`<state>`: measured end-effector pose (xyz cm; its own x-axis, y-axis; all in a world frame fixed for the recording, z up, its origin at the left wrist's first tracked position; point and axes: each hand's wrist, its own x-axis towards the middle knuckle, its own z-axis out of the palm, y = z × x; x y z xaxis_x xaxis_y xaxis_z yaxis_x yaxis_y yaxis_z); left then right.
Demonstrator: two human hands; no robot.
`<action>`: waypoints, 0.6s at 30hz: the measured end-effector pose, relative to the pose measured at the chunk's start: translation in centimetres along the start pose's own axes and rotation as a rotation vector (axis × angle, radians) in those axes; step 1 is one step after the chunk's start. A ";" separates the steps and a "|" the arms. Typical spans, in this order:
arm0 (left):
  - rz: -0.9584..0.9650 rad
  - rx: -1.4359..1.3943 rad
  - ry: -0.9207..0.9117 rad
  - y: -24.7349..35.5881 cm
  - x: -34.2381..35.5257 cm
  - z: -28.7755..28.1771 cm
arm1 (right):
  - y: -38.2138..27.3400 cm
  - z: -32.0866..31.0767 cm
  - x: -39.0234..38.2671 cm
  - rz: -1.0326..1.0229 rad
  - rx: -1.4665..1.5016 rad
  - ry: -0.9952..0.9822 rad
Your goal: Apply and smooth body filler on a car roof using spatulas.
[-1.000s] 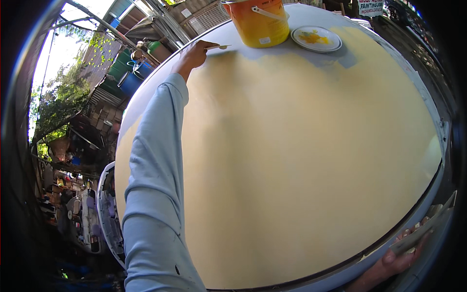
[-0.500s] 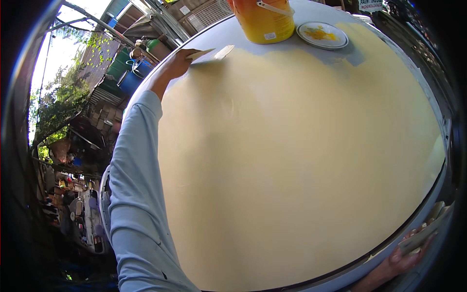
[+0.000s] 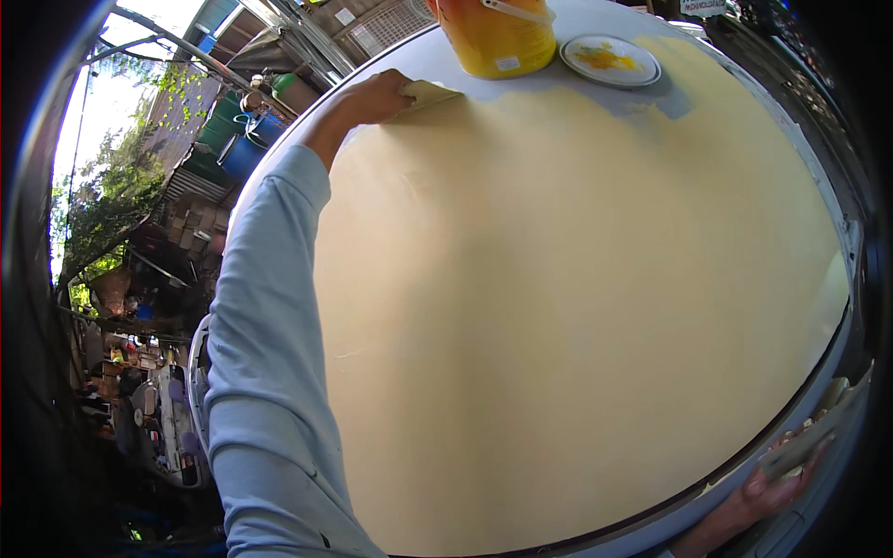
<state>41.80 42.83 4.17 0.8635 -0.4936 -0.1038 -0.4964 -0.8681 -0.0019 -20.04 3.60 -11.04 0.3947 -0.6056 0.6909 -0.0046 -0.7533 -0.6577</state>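
A large curved panel like a vehicle roof (image 3: 558,307) fills the view, coated with smooth cream-yellow filler over grey. At its far left part, my left hand (image 3: 379,97) is closed on a flat cream-coloured putty spreader (image 3: 430,97), whose edge lies against or just over the coating. My left arm, in a light blue sleeve, reaches along the left side. Low on the right, beyond the panel's dark edge, my right hand (image 3: 777,491) grips a flat greyish board (image 3: 805,446) with pale filler on it. Part of that hand is hidden behind the board.
A yellow-orange bucket (image 3: 502,42) with a white handle stands at the panel's far end. Beside it lies a round white lid (image 3: 610,60) smeared with yellow. Blue drums (image 3: 244,156) and a green cylinder (image 3: 284,84) stand beyond the left edge.
My left hand has moved rightward and slightly farther away with the spreader, which now lies where a pale strip of filler showed. The right hand has stayed nearly in place.
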 end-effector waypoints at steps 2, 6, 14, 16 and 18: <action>0.005 -0.078 -0.007 -1.6 -1.6 -0.6 | 0.2 -0.3 0.0 -0.004 0.000 -0.024; -0.040 0.053 0.131 -5.5 -0.2 -1.0 | 1.0 -1.0 -0.2 -0.058 -0.019 -0.067; -0.175 0.162 0.177 -4.2 2.1 2.8 | 1.4 -1.4 -0.4 0.023 0.018 -0.034; -0.128 0.172 0.156 -1.5 0.6 2.6 | 1.1 -1.2 -0.2 -0.009 0.006 -0.052; -0.060 0.146 0.150 1.1 -2.3 2.8 | 0.9 -1.0 -0.1 -0.014 -0.045 -0.043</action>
<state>38.98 43.20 1.58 0.8901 -0.4530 0.0499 -0.4419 -0.8846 -0.1489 -21.03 2.68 -11.37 0.4341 -0.5843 0.6856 -0.0397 -0.7727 -0.6335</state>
